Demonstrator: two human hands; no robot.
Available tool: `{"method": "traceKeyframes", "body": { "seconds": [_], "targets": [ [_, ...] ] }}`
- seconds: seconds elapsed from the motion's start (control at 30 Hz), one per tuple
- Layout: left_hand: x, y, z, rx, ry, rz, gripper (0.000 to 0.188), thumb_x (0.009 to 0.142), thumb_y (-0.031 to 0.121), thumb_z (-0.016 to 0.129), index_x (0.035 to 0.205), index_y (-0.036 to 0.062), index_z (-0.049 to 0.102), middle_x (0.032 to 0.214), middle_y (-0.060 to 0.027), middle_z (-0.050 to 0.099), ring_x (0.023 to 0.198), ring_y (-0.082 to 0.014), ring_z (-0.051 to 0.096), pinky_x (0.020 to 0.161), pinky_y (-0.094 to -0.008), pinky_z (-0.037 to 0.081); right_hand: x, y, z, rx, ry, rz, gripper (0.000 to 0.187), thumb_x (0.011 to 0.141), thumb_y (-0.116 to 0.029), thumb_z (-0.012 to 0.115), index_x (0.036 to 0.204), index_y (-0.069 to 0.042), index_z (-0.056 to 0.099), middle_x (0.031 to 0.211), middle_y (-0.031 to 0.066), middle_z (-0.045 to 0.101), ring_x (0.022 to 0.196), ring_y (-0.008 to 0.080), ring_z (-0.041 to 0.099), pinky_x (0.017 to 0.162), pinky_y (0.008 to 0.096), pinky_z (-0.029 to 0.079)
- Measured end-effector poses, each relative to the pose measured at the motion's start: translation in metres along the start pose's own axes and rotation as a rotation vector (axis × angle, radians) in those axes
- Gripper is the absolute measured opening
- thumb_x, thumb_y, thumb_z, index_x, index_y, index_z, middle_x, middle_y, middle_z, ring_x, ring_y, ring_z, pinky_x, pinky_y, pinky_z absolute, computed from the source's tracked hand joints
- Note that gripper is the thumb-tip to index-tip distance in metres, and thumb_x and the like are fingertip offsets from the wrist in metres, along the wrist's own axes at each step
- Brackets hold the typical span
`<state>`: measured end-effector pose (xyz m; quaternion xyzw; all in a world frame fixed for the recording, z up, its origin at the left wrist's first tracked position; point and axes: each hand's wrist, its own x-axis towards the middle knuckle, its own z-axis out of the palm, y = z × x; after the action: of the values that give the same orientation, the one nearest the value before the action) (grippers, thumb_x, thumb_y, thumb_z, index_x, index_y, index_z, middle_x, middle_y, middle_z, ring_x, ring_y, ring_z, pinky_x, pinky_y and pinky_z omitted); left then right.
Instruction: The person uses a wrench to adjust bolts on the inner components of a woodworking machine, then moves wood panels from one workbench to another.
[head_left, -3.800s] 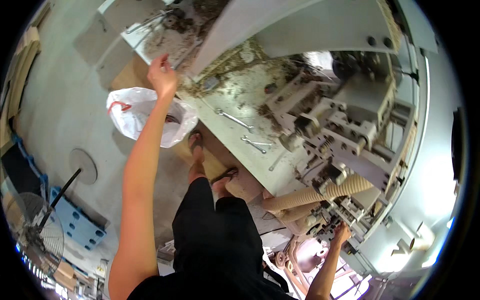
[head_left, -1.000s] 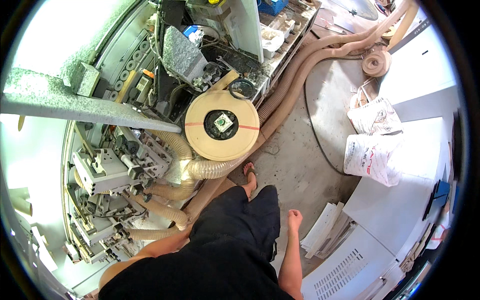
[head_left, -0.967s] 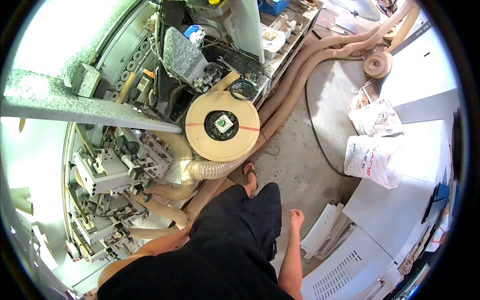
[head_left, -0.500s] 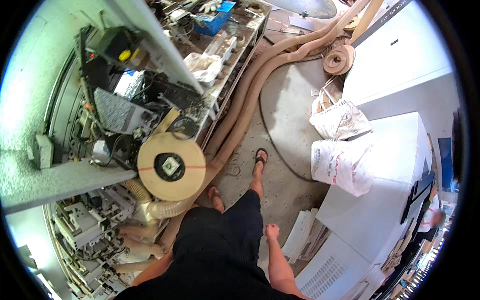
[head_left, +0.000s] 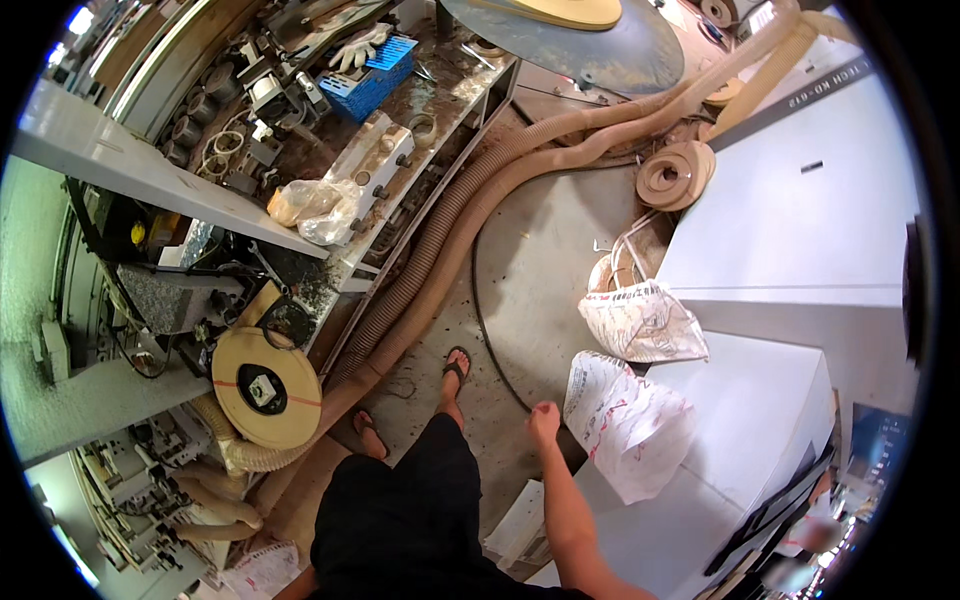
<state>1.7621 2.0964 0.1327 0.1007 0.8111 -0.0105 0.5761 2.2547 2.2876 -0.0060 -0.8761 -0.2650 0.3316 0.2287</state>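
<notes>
My right hand (head_left: pixel 543 423) hangs in front of me at the right, its fingers curled closed, and nothing shows in it. Just right of it is a white printed plastic sack (head_left: pixel 625 425), lying over a white cabinet (head_left: pixel 755 400); the hand looks apart from it. Farther on, a second white sack (head_left: pixel 645 320) lies against the cabinet. Of my left arm only a bit of forearm (head_left: pixel 297 586) shows at the lower edge; its hand is out of the picture. On my left, a large cream-coloured tape roll (head_left: pixel 267 387) sits on a machine.
Two thick brown ribbed hoses (head_left: pixel 455 225) run along the floor beside a cluttered workbench (head_left: pixel 440 75). On the bench are a blue plastic basket (head_left: pixel 368 85) and a clear bag (head_left: pixel 325 210). A black cable (head_left: pixel 478 290) curves across the floor. Boards (head_left: pixel 520 525) lean near my right leg.
I have moved forward, and the bench, hoses and sacks sit nearer. My right arm has swung forward toward the white sack. Less of my left forearm shows.
</notes>
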Motion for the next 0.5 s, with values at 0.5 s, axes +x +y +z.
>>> {"method": "traceKeyframes", "body": {
  "seconds": [0.5],
  "targets": [
    [-0.068,-0.063,0.058,-0.200,0.074,-0.031,0.041,0.083,0.019,0.070,0.118,-0.0021,0.068,0.106,-0.0172,0.072,0.093,-0.0264,0.069,0.085,-0.0400,0.053,-0.007,-0.057,0.051,0.125,-0.589,0.225,0.008,0.090,-0.010,0.058,0.093,-0.004,0.062,0.068,0.0063,0.058,0.048,0.0175,0.055,0.043,0.0323,0.046]
  ]
}}
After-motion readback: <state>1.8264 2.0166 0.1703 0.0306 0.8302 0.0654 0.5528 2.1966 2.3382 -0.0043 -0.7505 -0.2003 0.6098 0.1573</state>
